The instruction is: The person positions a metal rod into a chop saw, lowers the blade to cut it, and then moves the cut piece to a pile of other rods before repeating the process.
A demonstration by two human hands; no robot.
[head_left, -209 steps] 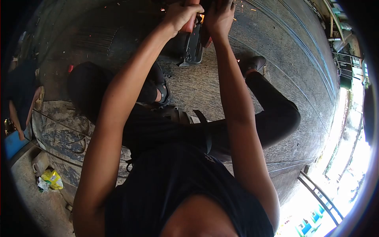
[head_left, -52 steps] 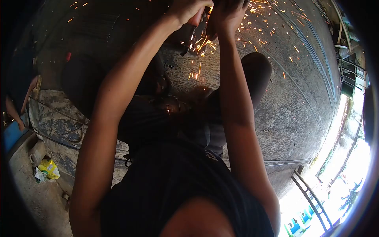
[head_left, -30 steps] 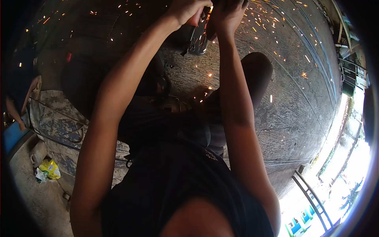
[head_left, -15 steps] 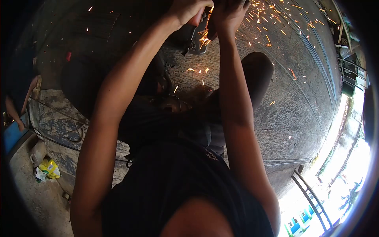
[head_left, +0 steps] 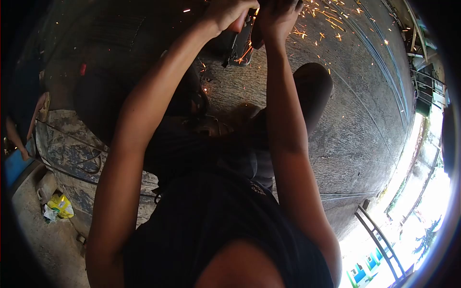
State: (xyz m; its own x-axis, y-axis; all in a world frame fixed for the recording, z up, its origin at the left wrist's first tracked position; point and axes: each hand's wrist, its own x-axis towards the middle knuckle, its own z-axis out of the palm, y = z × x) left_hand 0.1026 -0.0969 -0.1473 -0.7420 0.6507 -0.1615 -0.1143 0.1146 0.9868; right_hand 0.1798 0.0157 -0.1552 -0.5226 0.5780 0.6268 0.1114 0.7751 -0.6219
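Note:
At the top edge, my left hand [head_left: 231,13] is closed around a reddish handle [head_left: 238,24] of a dark tool. Below the handle, a dark metal part [head_left: 229,56] of the tool hangs over the floor. My right hand [head_left: 278,21] is beside it, fingers bent around a dark piece [head_left: 258,36] whose kind I cannot make out. Orange sparks [head_left: 331,19] spray from between the hands toward the upper right, and some fall onto the floor below. The upper frame edge cuts off the fingertips and the working end of the tool.
Long thin metal rods [head_left: 384,62] lie on the rough floor [head_left: 350,139] to the right. At left, another person's arm [head_left: 36,115] shows near a blue object [head_left: 17,161]. A yellow bag [head_left: 61,205] lies at lower left. A metal ladder-like frame [head_left: 379,240] stands at lower right.
Both hands stay almost in place. The spray of sparks is thinner now beneath the hands and differently spread on the right. The other person's arm at left has shifted slightly.

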